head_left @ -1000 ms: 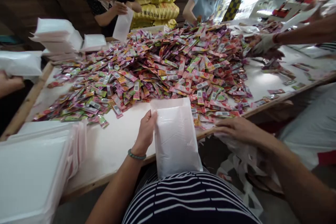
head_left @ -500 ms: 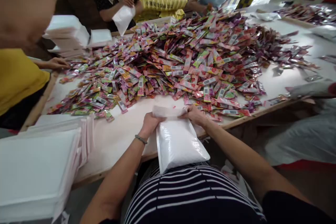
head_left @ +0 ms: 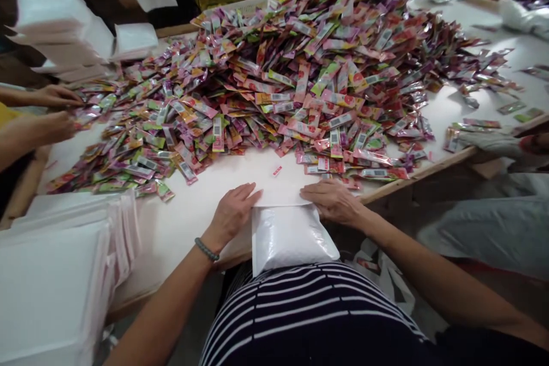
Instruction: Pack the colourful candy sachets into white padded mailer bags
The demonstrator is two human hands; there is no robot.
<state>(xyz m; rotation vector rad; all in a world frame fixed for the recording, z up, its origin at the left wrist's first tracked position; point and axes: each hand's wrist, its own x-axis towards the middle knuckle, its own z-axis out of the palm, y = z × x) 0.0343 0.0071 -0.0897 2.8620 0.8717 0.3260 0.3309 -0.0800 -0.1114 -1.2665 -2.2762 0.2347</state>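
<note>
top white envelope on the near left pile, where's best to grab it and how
Probably the middle of its right edge, coming from the right with the left hand, thumb above and fingers under. The top envelope lies broad side up, that edge faces the hand, and edges in the pile stick out beyond it, so take only the uppermost.

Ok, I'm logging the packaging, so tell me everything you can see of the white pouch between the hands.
The white pouch looks like plastic: a glossy, lightly creased, bulging body, with a flatter, duller strip along its far end. It reaches off the table towards the striped shirt. The left hand and right hand touch the strip's ends. Its contents are hidden.
</note>
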